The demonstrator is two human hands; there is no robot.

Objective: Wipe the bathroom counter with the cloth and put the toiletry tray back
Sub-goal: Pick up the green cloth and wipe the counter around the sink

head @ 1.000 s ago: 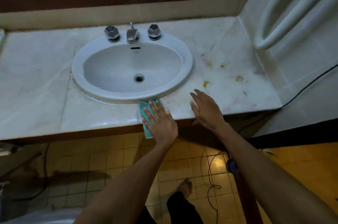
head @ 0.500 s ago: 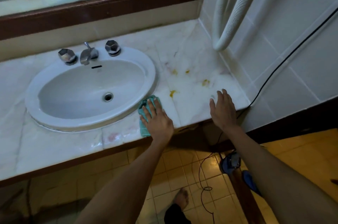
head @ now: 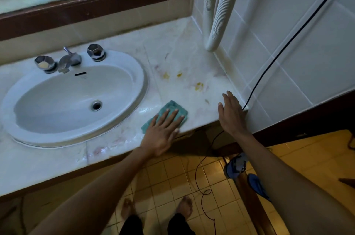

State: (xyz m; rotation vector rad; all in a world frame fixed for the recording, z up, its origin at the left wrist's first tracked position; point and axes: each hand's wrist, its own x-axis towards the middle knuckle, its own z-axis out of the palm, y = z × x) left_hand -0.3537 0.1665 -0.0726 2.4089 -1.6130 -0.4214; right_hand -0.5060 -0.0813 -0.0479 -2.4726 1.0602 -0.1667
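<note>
Several yellow stains (head: 198,86) mark the pale marble counter (head: 184,65) right of the white sink (head: 73,98); the left hand (head: 163,131) presses the teal cloth (head: 169,109) flat near the front edge, fingers spread; the right hand (head: 231,113) rests flat by the tiled wall (head: 288,52), fingers loosely together; yellow floor tiles (head: 172,177) lie below.

Both forearms are bare of sleeves, the feet (head: 185,208) bare too (dark trouser legs (head: 178,225) above them).
</note>
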